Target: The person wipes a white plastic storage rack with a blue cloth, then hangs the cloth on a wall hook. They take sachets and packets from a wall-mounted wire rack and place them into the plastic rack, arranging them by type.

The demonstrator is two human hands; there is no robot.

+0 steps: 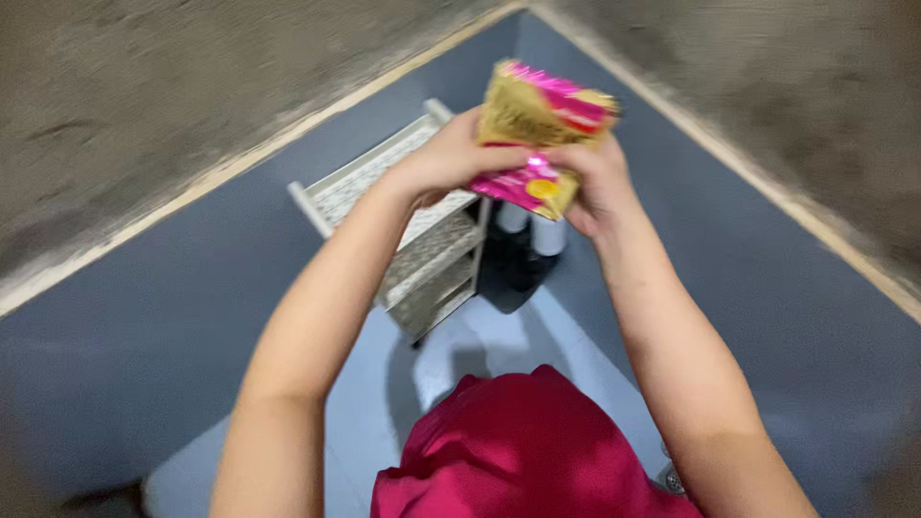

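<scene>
Grey floor (144, 336), wall corner, white wicker rack (422, 240) w/ 2 bottles (532, 240) beside it. Left hand (451, 158) + right hand (595, 182) both closed on pink/gold packet (537, 134), held up at chest height above rack, opposing pinch at lower edge, likely for pull-apart leverage.

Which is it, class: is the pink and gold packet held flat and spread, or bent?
Bent. The packet creases across its middle where the left hand and right hand pinch it; its gold upper half tilts away. Blur hides whether it is opened.
</scene>
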